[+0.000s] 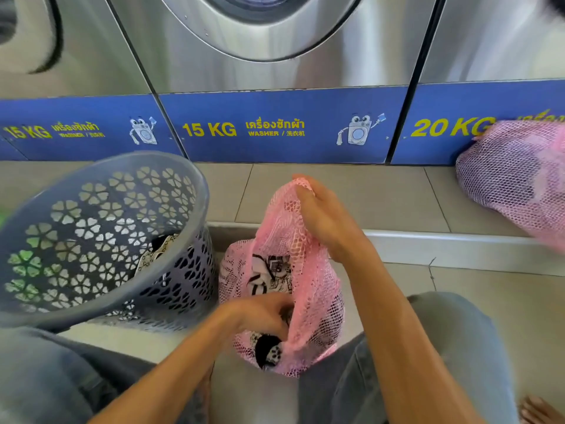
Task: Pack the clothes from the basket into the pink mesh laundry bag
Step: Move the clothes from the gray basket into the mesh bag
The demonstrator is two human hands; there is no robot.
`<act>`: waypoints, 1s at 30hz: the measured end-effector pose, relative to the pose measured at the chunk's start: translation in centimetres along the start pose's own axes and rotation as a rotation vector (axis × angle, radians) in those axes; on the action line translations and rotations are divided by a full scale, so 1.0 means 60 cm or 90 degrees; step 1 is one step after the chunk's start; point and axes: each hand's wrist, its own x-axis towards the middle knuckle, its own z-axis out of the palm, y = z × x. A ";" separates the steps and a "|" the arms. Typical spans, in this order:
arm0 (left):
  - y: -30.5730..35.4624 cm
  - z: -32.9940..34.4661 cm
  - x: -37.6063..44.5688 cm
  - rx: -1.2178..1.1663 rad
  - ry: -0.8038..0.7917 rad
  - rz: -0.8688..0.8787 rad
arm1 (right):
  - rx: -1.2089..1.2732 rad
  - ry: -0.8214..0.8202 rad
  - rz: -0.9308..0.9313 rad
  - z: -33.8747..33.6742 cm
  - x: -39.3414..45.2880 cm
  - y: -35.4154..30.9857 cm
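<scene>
Near, the left hand (263,313) pushes dark clothes into the pink mesh bag (308,301), grip closed on them; the right hand (324,215) pinches its rim, basket (189,191) left.

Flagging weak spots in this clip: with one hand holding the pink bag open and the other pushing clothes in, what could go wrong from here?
1. The right hand pinches only the top edge of the pink mesh bag; if it slips, the mouth may collapse onto the left hand.
2. The basket is tilted, and the garment left inside could be overlooked.
3. Fingers could snag in the mesh.
</scene>
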 end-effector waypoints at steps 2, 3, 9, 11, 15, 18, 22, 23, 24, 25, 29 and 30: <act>-0.007 -0.004 -0.021 0.045 -0.035 0.021 | -0.004 0.029 0.008 0.003 0.001 -0.002; -0.007 -0.002 -0.032 0.062 -0.048 0.038 | -0.005 0.039 0.007 0.008 0.001 -0.004; -0.003 0.005 -0.074 0.163 -0.155 -0.062 | 0.007 0.033 -0.005 0.030 -0.004 -0.008; -0.009 -0.004 -0.090 0.246 -0.130 -0.076 | 0.010 0.012 -0.018 0.035 -0.009 -0.010; -0.004 -0.026 -0.126 0.274 -0.003 -0.061 | 0.008 0.004 -0.044 0.045 -0.010 -0.015; -0.003 -0.074 -0.159 0.192 0.160 -0.055 | -0.024 -0.009 -0.040 0.058 -0.014 -0.015; -0.006 -0.155 -0.199 0.198 0.312 -0.070 | -0.051 -0.042 -0.046 0.082 -0.011 -0.013; -0.006 -0.172 -0.206 0.178 0.361 -0.063 | -0.057 -0.044 -0.047 0.089 -0.007 -0.014; -0.008 -0.189 -0.209 0.156 0.411 -0.056 | -0.060 -0.047 -0.049 0.096 -0.003 -0.014; -0.012 -0.206 -0.212 0.141 0.454 -0.050 | -0.058 -0.051 -0.050 0.103 0.000 -0.015; -0.053 -0.267 -0.199 0.101 0.525 -0.075 | -0.033 -0.078 -0.043 0.131 0.005 -0.026; -0.068 -0.278 -0.193 0.093 0.527 -0.086 | -0.030 -0.087 -0.046 0.138 0.005 -0.029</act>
